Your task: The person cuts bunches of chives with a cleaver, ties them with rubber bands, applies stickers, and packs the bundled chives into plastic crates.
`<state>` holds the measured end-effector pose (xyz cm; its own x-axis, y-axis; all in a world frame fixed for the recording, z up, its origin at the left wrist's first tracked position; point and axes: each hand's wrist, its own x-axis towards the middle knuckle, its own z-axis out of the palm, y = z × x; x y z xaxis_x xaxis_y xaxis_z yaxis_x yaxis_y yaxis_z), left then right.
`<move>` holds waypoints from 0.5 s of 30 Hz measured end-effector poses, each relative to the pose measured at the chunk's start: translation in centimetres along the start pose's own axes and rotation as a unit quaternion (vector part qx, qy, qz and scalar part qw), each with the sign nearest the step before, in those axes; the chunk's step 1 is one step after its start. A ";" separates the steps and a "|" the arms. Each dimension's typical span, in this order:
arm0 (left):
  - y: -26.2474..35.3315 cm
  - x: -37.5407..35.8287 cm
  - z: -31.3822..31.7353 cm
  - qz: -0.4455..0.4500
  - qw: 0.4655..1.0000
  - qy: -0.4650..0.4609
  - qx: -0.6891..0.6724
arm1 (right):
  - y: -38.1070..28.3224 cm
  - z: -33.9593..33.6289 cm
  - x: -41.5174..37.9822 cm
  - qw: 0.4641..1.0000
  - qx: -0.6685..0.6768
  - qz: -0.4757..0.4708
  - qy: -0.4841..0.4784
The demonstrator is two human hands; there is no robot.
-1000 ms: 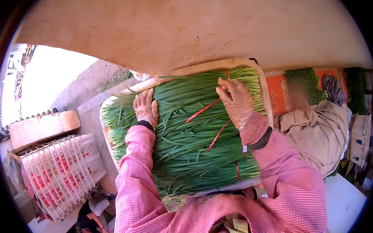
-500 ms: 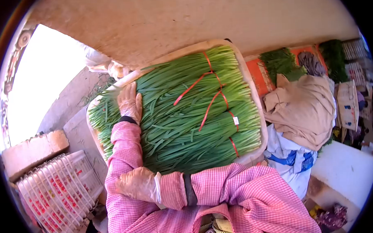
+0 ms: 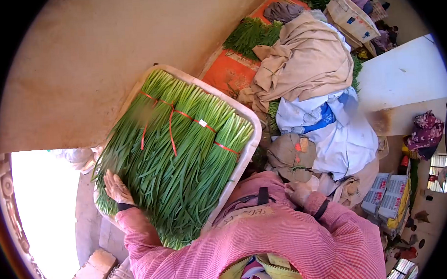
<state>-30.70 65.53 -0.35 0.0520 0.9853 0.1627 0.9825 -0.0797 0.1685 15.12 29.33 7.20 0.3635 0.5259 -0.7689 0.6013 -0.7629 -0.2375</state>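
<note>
Bundles of garlic chives (image 3: 157, 156), tied with red bands, fill a white plastic crate (image 3: 248, 120) in front of me. A small white tag sits on one band. My left hand (image 3: 118, 188), in a clear glove, lies open on the leaf ends at the crate's left side, with its fingers stretched out. My right hand (image 3: 300, 192), also gloved, is low on the right, beside a brown cloth bundle (image 3: 290, 159) and close to my apron. Its fingers are blurred and partly hidden, so its hold cannot be made out.
A beige cloth (image 3: 309, 62) and a white-and-blue sack (image 3: 341, 135) lie heaped on the right. More greens (image 3: 252, 37) rest on an orange surface along the wall (image 3: 93, 70). Further off are a white crate (image 3: 352, 17) and stacked boxes (image 3: 385, 195). A block (image 3: 90, 272) stands lower left.
My view has turned to the right. My right hand has moved from over my left forearm to the cloth bundle at the right. My left hand stays on the leaf ends.
</note>
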 end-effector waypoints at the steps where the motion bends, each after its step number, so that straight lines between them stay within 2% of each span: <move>1: -0.3 -2.0 0.2 -0.014 0.999 -0.002 0.038 | 1.3 0.4 -0.2 1.000 0.012 0.025 0.013; 2: -0.5 -4.5 1.1 -0.062 0.984 -0.073 0.148 | 2.3 0.8 -0.1 0.998 0.024 0.054 0.027; 4: 1.5 -8.3 1.6 -0.216 0.941 -0.211 0.153 | 4.7 1.7 1.7 0.998 0.044 0.032 -0.007; 6: -2.1 -9.2 2.2 -0.128 0.971 -0.185 0.087 | 5.9 1.9 3.3 0.998 0.061 0.017 -0.025; 8: -4.2 -9.1 -1.2 -0.121 0.967 -0.219 0.058 | 6.8 0.3 4.5 0.992 0.112 0.050 -0.007; 10: 2.8 -7.0 -7.4 -0.173 0.978 -0.059 0.106 | 7.0 -2.0 4.9 0.991 0.121 0.062 0.014; 12: 6.8 -8.3 -6.1 -0.044 0.990 0.124 0.051 | 8.9 -3.2 4.6 0.984 0.146 0.098 0.019; 13: 9.7 -9.0 -4.4 -0.028 0.992 0.116 0.041 | 10.2 -2.8 5.7 0.977 0.177 0.116 0.016; 15: 16.1 -10.2 -1.6 -0.031 0.995 0.069 0.069 | 11.9 -3.2 6.4 0.988 0.129 0.088 0.016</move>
<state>-15.74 53.96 2.26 -0.0254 0.9567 0.2901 0.9987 0.0117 0.0488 26.80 24.82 1.36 0.4706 0.3858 -0.7936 0.3281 -0.9114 -0.2484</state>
